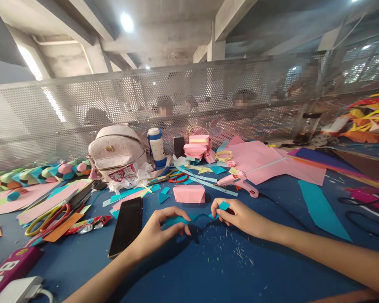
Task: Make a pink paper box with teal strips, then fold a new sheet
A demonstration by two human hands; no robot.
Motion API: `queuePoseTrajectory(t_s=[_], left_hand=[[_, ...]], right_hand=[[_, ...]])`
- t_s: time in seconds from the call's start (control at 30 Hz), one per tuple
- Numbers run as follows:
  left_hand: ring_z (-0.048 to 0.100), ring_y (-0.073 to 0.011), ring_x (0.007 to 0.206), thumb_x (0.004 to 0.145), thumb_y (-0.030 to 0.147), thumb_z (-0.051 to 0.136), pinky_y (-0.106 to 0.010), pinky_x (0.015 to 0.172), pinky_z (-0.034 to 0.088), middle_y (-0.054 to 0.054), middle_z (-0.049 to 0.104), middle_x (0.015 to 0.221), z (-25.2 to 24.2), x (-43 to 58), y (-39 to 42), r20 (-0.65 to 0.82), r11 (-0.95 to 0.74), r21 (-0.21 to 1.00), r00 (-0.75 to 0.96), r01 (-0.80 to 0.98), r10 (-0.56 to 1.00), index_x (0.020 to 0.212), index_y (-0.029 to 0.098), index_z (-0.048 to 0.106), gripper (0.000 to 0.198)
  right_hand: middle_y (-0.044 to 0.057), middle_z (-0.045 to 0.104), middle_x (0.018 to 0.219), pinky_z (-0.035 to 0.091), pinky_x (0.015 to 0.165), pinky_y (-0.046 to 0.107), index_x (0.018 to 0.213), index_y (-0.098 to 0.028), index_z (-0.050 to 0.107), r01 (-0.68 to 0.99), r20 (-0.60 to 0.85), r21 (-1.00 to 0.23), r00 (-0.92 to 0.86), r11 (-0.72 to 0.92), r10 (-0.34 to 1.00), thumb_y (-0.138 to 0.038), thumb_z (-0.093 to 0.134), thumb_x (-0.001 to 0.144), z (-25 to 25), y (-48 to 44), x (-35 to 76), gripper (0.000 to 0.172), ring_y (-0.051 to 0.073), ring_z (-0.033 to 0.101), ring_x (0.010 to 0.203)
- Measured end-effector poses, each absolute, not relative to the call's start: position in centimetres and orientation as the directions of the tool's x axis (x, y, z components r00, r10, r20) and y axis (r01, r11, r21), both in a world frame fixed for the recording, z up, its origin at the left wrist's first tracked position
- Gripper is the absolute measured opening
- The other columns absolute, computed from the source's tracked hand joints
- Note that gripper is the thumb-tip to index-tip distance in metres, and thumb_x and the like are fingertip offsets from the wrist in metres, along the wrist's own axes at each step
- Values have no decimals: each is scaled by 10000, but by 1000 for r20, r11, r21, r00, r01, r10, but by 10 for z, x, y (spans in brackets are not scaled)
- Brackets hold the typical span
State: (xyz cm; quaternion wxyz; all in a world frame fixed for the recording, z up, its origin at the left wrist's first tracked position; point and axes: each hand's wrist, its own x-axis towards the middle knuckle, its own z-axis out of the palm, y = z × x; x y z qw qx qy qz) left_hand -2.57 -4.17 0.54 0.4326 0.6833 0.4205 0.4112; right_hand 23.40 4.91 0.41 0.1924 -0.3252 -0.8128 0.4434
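Observation:
A thin, twisted strip of blue paper (194, 218) stretches between my two hands above the blue table. My left hand (164, 229) is curled round its left end, thumb below and fingers above. The strip's other end is pinched in my right hand (232, 213), where a blue corner sticks up past the fingers. Just behind the strip stands a folded pink paper box (189, 194). A pink hot glue gun (240, 183) lies beyond my right hand, its nozzle pointing left. Next to my left wrist is a black phone (125, 227).
Scissors (55, 216), orange paper and a snack wrapper (88, 225) lie at left, near a purple power strip (14, 269). A pink backpack (118, 149), a bottle (157, 147) and pink paper sheets (255, 160) stand or lie before the perforated metal screen (120, 99). Blue paper (322, 210) lies right.

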Motion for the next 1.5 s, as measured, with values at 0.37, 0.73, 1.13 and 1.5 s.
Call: queuePoseTrajectory(t_s=[0.37, 0.73, 1.13, 1.5], left_hand=[[610, -166, 843, 765, 309, 785, -241, 756, 474, -56, 675, 870, -3, -29, -36, 314, -336, 937, 183, 102, 932, 735, 147, 657, 209], [535, -102, 549, 901, 383, 622, -197, 541, 379, -8, 658, 618, -9, -13, -44, -3, -47, 981, 260, 186, 966, 875, 147, 595, 239], [511, -118, 599, 915, 246, 544, -209, 581, 346, 39, 651, 693, -16, -3, -47, -5, -89, 826, 166, 556, 986, 989, 226, 620, 108], [494, -110, 620, 1001, 274, 385, -192, 615, 360, 32, 568, 686, -23, -4, -45, 86, -198, 882, 267, 428, 960, 971, 216, 491, 124]], right_hand=[[6, 609, 809, 401, 600, 228, 991, -177, 614, 435, -72, -738, -811, 516, 581, -183, 581, 841, 14, 45, 233, 154, 126, 533, 656], [33, 648, 824, 454, 677, 248, 882, -151, 645, 258, -75, -824, -932, 504, 355, -246, 443, 985, 26, 57, 235, 247, 146, 606, 736], [-37, 528, 759, 332, 609, 222, 751, -166, 607, 284, 20, -622, -926, 730, 377, -191, 617, 906, 8, 61, 206, 158, 93, 477, 666], [-34, 578, 831, 374, 696, 226, 813, -195, 592, 281, 56, -762, -869, 583, 492, -119, 658, 829, -3, 60, 203, 102, 119, 494, 774]])
